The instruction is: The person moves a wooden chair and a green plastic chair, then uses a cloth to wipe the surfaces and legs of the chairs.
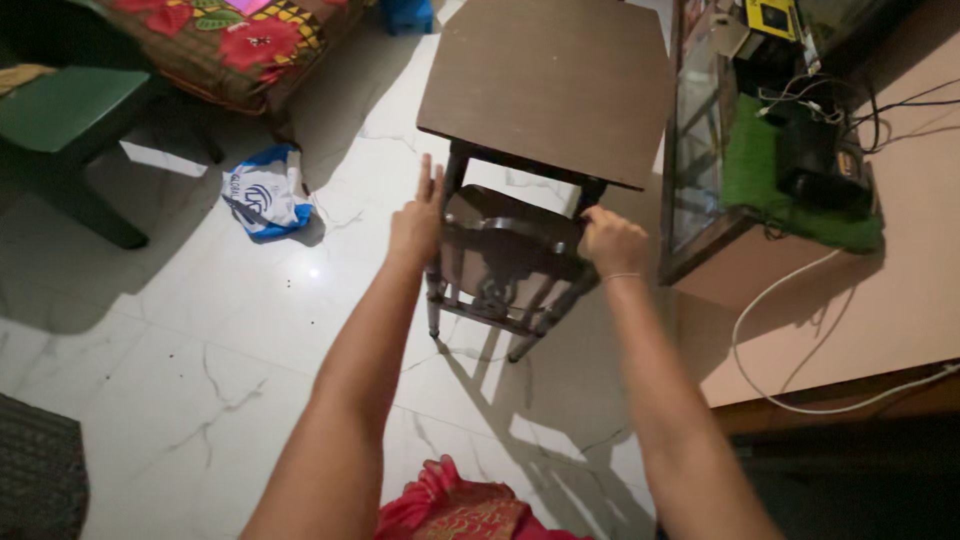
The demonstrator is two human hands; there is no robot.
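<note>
Right now your right hand (612, 240) grips the dark chair (510, 265) tucked under the brown table (550, 85), while your left hand (416, 222) lies flat-fingered, seemingly touching its back, so close those fingers and pull evenly

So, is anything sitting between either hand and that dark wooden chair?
Nothing visible. The right hand already grips the chair at its back's right end. The left hand lies open-fingered against the left side, though actual contact is hard to confirm.
</note>
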